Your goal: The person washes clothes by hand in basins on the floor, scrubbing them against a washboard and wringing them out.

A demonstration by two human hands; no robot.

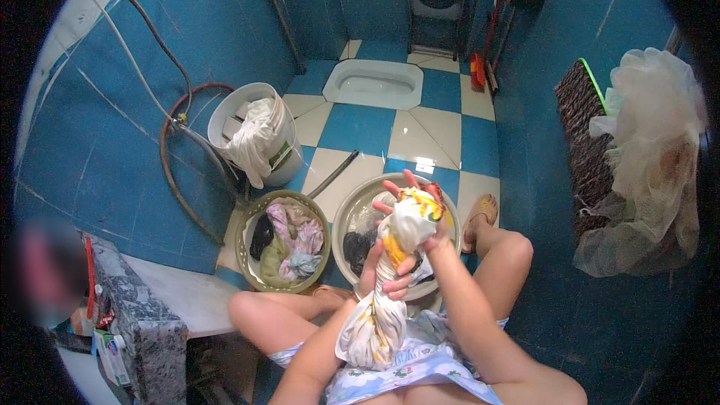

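A wet white cloth with yellow patches point(372, 331) is bunched between my hands, above a round light basin point(341, 261). My left hand point(388, 278) wraps round the twisted middle of it, and the lower part bulges down toward my lap. My right hand point(436, 233) lies farther out under the upper wad; fingers spread beyond the cloth, and which hand they belong to is partly hidden. Dark cloth point(360, 250) lies in the basin's water. To the left, a green perforated basket point(243, 264) holds pink, olive and black wet clothes point(298, 236).
A white bucket point(289, 149) with white cloth stands beyond the basket. A dark tube point(334, 173) lies on the tiles. Farther off are a squat toilet point(372, 84) and folded chair point(437, 0). A stone ledge point(152, 292) stands at left; netting point(647, 169) hangs at right.
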